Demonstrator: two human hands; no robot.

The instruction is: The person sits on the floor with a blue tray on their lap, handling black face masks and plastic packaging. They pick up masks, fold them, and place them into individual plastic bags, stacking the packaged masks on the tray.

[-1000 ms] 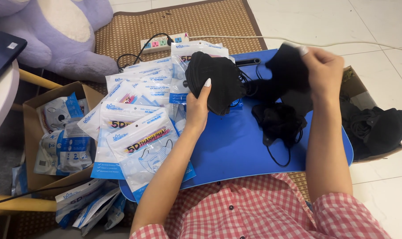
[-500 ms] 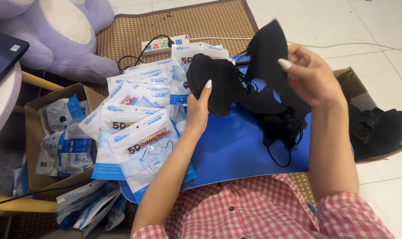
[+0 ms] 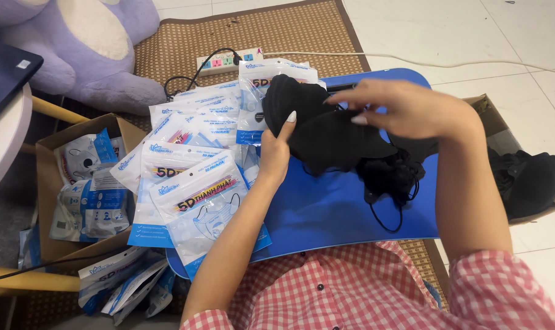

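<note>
Tabletop [image 3: 326, 214], blue w/ rounded corners, is the landmark here. Off its left edge: cardboard box [image 3: 45, 183] w/ packed masks; off its right edge, another box [image 3: 522, 177] w/ black masks. Clear mask pouches [image 3: 192, 177] cover its left part. Above its centre, black face masks [image 3: 326, 131] stacked: left hand [image 3: 276, 150] pinches their left side, right hand [image 3: 412, 110] rests fingers on top. More black masks [image 3: 393, 174] lie just below them on tabletop.

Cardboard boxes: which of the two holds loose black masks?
The cardboard box at the right, beside the blue board; the left box holds packaged masks in clear-and-blue bags.
</note>
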